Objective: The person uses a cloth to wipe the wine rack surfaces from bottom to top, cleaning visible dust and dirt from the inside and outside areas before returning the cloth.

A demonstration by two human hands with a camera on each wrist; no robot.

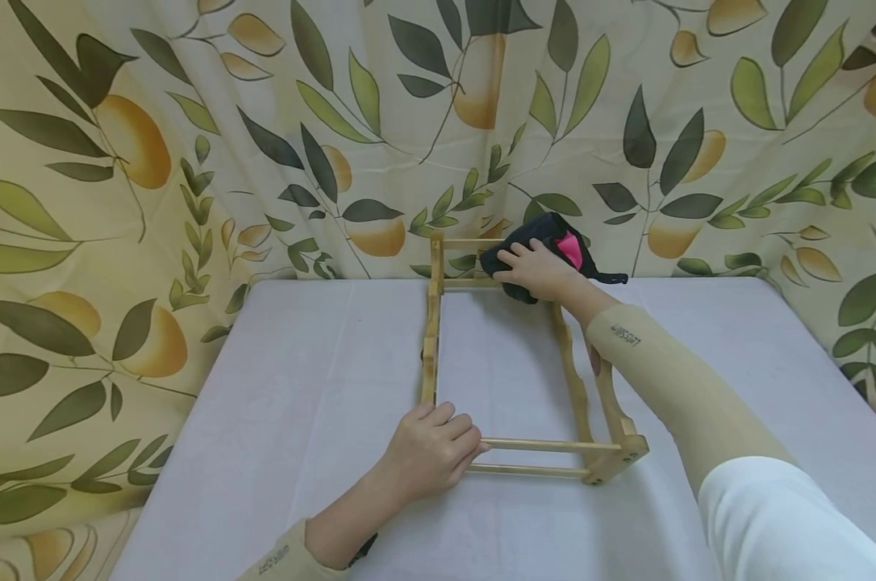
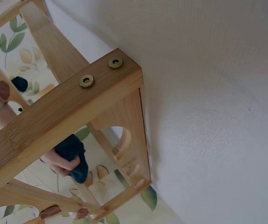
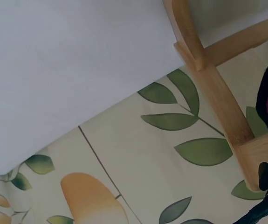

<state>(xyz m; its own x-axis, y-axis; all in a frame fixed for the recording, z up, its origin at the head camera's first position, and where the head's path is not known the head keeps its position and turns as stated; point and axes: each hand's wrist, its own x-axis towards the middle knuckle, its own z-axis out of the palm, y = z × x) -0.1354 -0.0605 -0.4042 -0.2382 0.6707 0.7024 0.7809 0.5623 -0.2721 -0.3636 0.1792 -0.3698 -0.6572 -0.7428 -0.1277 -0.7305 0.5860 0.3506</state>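
Note:
A light wooden rack (image 1: 627,457) with round rods and notched side pieces lies on the white-covered table. My left hand (image 1: 435,446) grips its near left corner, fingers curled over the rods. At the far right corner, my right hand (image 1: 540,270) holds a dark cloth (image 1: 532,231) with a pink patch against the wood. In the left wrist view, the right hand's fingers curl round the cloth (image 2: 79,161) beyond the rack's bolted bar (image 2: 68,100). The right wrist view catches the rack's end (image 3: 224,105) and part of the cloth, but not the hand.
The table (image 1: 322,363) has a white cover. A curtain (image 1: 264,161) with leaf and fruit prints hangs directly behind the rack's far end. A dark strap (image 1: 608,278) trails from the cloth to the right.

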